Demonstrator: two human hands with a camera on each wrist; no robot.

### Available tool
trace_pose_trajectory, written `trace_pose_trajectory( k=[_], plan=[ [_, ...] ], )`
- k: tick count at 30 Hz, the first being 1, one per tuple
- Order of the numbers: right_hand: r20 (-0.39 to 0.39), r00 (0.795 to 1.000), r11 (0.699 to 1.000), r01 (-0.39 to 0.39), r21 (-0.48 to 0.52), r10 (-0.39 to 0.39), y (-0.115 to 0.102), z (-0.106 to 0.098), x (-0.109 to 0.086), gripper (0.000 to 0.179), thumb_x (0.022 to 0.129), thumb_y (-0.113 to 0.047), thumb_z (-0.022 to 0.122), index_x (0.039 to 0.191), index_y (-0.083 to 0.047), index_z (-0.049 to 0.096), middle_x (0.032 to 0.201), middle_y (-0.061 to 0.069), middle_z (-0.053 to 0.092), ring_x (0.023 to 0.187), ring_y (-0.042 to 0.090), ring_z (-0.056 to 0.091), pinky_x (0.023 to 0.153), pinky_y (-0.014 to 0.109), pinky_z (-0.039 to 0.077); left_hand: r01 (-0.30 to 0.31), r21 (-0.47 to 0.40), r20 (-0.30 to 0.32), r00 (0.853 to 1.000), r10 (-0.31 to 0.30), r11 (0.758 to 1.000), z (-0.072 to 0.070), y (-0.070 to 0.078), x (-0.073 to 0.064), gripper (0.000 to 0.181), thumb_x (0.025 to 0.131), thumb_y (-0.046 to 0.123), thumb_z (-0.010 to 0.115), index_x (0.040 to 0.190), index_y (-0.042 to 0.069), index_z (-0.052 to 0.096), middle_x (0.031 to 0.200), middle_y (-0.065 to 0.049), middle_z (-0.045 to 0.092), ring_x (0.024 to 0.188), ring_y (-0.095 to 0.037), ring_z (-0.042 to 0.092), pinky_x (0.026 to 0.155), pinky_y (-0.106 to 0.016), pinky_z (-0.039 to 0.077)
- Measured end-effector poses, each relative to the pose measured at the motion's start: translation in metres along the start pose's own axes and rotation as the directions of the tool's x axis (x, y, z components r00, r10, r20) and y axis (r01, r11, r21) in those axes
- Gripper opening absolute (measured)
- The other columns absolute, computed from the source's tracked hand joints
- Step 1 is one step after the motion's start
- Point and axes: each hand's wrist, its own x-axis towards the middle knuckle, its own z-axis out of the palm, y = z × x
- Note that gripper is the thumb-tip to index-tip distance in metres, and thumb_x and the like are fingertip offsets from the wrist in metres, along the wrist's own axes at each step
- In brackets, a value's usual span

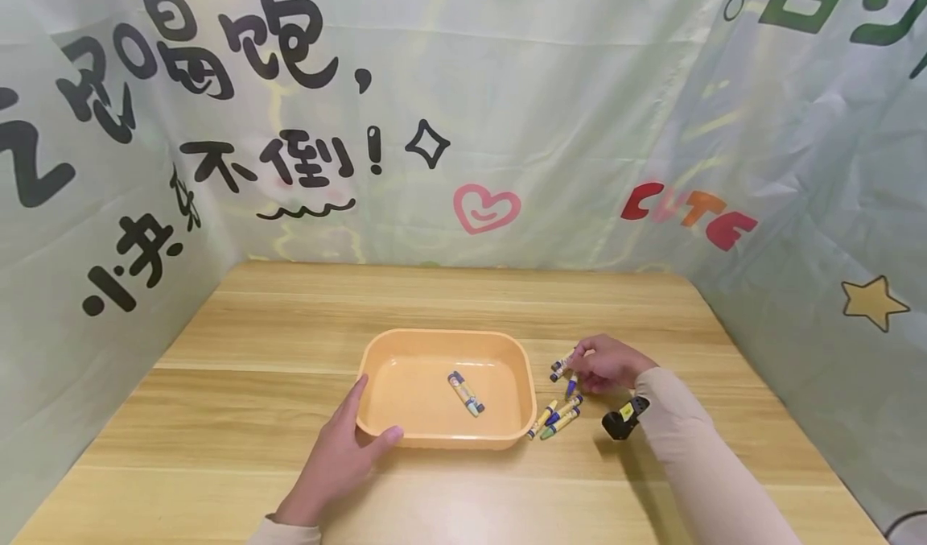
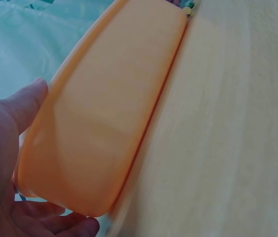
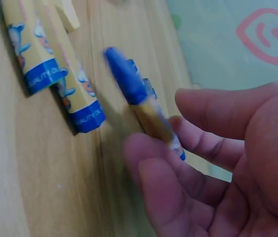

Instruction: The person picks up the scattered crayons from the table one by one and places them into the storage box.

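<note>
An orange plastic tray (image 1: 445,440) stands on the table. My left hand (image 1: 344,452) holds its near left corner, thumb at the near rim and fingers round the side; the left wrist view shows the thumb along the tray wall (image 2: 94,113) and fingertips low at its end. Inside the tray lie a few crayons (image 1: 465,394) side by side. Right of the tray, my right hand (image 1: 607,364) has a blue crayon (image 3: 126,76) among its curled fingers, tip pointing out and slightly blurred. Partly behind that hand are dark-ended crayons (image 1: 559,366).
Several more crayons (image 1: 561,418) in yellow wrappers lie against the tray's right side, green and blue among them. A black wrist camera (image 1: 624,419) hangs at the right sleeve. Printed cloth walls (image 1: 565,126) rise behind and beside the wooden table (image 1: 239,384).
</note>
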Motion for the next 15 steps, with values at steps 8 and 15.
trace_pose_trajectory(
  k=[8,15],
  plan=[
    [-0.02,0.999,0.999,0.047,-0.01,-0.047,-0.0025,-0.0031,0.0012,0.014,0.091,-0.003,0.062,0.087,-0.003,0.048,0.075,0.007,0.061,0.06,0.014,0.055,0.053,0.024,0.049,0.001,0.017,0.0,1.0,-0.001,1.0,-0.0001,0.0012,-0.0001,0.097,0.087,0.05,0.067,0.155,0.005,0.015,0.155,-0.022,0.022,0.138,-0.046,0.027,0.108,-0.061,0.025],
    [-0.037,0.998,0.999,0.045,0.001,-0.045,-0.0047,-0.0055,0.0029,0.022,0.089,0.001,0.06,0.083,-0.006,0.041,0.073,0.007,0.059,0.063,0.015,0.056,0.057,0.027,0.053,0.0,0.008,0.002,1.0,0.0,1.0,0.0008,0.0008,0.0004,0.097,0.087,0.049,0.068,0.155,0.005,0.015,0.155,-0.023,0.022,0.137,-0.047,0.027,0.107,-0.062,0.025]
  ],
)
